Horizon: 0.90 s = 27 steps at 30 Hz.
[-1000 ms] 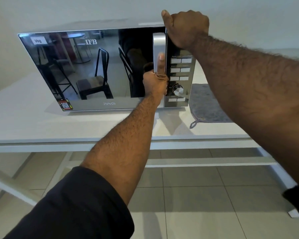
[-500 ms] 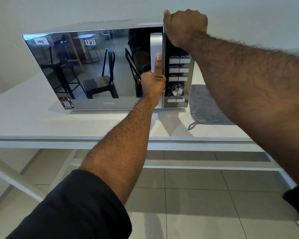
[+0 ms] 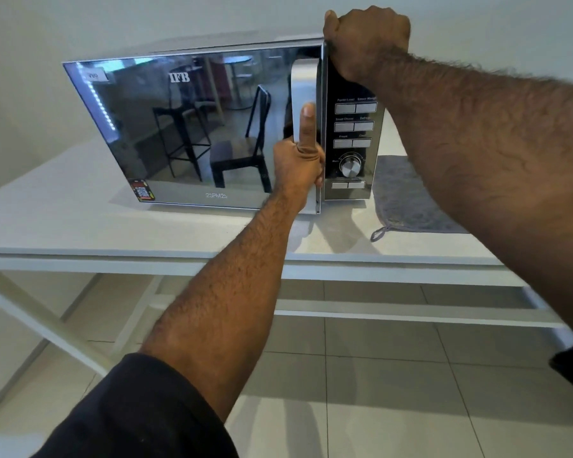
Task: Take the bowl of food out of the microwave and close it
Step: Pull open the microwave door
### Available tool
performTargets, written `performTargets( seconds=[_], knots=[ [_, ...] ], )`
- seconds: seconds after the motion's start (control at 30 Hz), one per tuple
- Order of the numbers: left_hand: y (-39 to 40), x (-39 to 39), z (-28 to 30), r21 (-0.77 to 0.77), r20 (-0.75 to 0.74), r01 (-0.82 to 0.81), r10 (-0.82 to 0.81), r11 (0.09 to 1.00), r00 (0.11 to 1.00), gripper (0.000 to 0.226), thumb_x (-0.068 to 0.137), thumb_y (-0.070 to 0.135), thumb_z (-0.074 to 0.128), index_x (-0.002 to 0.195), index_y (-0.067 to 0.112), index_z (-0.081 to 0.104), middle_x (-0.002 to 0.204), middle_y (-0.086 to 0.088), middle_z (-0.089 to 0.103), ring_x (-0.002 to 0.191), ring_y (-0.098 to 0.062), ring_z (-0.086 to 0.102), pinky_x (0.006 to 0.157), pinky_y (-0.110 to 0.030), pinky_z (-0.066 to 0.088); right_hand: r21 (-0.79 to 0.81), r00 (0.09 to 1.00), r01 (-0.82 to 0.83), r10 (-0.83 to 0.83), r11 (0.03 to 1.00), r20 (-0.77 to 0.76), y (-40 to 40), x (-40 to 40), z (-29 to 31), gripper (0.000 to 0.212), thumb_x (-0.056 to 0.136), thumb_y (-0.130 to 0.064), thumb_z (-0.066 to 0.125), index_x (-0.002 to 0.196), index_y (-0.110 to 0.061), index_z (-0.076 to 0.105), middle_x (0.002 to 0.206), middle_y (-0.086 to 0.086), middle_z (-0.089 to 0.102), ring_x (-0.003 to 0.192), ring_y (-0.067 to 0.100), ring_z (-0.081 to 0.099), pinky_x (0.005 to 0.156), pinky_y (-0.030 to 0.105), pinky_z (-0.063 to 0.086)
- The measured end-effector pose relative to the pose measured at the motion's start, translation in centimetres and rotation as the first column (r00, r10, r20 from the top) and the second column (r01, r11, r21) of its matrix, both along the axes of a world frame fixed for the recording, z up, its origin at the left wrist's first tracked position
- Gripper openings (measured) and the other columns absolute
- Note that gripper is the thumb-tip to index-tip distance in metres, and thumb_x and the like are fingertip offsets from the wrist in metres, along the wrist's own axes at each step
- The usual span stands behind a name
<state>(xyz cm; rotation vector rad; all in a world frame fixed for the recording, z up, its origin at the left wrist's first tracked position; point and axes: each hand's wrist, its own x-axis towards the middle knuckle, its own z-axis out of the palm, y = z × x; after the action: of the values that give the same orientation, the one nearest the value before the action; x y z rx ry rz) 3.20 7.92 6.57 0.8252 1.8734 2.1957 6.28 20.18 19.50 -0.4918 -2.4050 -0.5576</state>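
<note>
A silver microwave (image 3: 354,127) with a mirrored door (image 3: 192,133) stands on a white table (image 3: 80,226). My left hand (image 3: 298,166) is wrapped around the vertical silver door handle (image 3: 303,81), thumb pointing up along it. The door's right edge stands slightly out from the control panel. My right hand (image 3: 364,38) presses down on the top right corner of the microwave, fingers curled over its edge. The bowl of food is hidden behind the door.
A grey cloth (image 3: 404,196) lies on the table to the right of the microwave. The table's white frame bars (image 3: 377,312) run below, over a tiled floor (image 3: 377,391). A plain wall stands behind.
The door's handle side has swung a little outward from the control panel under my left hand. My right hand has stayed on the top corner. The view has shifted slightly.
</note>
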Motion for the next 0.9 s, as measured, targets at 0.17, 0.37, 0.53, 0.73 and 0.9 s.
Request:
performTargets(
  seconds=[0.17,0.37,0.53,0.73,0.9],
  knots=[
    [-2.1,0.9,-0.2,-0.001,0.004,0.061,-0.061,0.998,0.998,0.065,0.089,0.067,0.044,0.046,0.019,0.050,0.040,0.000,0.047,0.034,-0.015,0.042,0.039,-0.025,0.045,-0.016,1.000,0.018,-0.018,1.000,0.012,-0.4,0.1,0.1,0.053,0.099,-0.014,0.050,0.148,-0.006,0.031,0.107,0.032,0.062,0.099,0.051,0.059,0.084,0.054,0.047],
    [-4.9,2.1,0.0,-0.029,0.017,0.082,-0.082,0.996,0.996,0.068,0.085,0.072,0.044,0.050,0.016,0.058,0.044,-0.005,0.055,0.039,-0.018,0.052,0.044,-0.031,0.052,-0.005,1.000,0.002,-0.002,1.000,-0.024,-0.5,0.2,0.0,0.044,0.102,-0.010,0.043,0.144,-0.001,0.038,0.103,0.033,0.062,0.095,0.051,0.060,0.086,0.054,0.046],
    [-7.2,2.7,0.4,-0.043,-0.020,0.053,-0.054,0.998,0.998,0.068,0.090,0.068,0.042,0.056,0.012,0.062,0.048,-0.008,0.060,0.041,-0.021,0.057,0.049,-0.030,0.053,-0.015,0.998,-0.014,0.013,1.000,-0.069,-0.2,0.0,-0.2,0.037,0.103,-0.012,0.038,0.132,0.009,0.048,0.098,0.034,0.061,0.095,0.050,0.060,0.090,0.056,0.043],
    [-9.3,3.5,3.7,0.012,-0.023,-0.086,0.086,0.996,0.996,0.067,0.098,0.061,0.036,0.061,0.013,0.065,0.050,-0.002,0.064,0.042,-0.017,0.061,0.047,-0.028,0.054,-0.101,0.998,-0.044,0.039,0.994,-0.052,0.8,-0.5,0.3,0.038,0.101,-0.021,0.029,0.114,0.003,0.056,0.090,0.026,0.055,0.099,0.046,0.061,0.062,0.026,0.029],
    [-11.5,4.1,7.7,0.023,-0.043,-0.249,0.250,0.968,0.967,0.062,0.097,0.059,0.041,0.072,0.008,0.065,0.053,-0.004,0.057,0.050,-0.018,0.058,0.054,-0.038,0.060,-0.103,0.995,-0.053,0.044,0.993,-0.089,0.2,-0.3,0.2,0.041,0.102,-0.018,0.028,0.106,0.009,0.058,0.092,0.031,0.059,0.089,0.043,0.060,0.071,0.031,0.034]
  ],
)
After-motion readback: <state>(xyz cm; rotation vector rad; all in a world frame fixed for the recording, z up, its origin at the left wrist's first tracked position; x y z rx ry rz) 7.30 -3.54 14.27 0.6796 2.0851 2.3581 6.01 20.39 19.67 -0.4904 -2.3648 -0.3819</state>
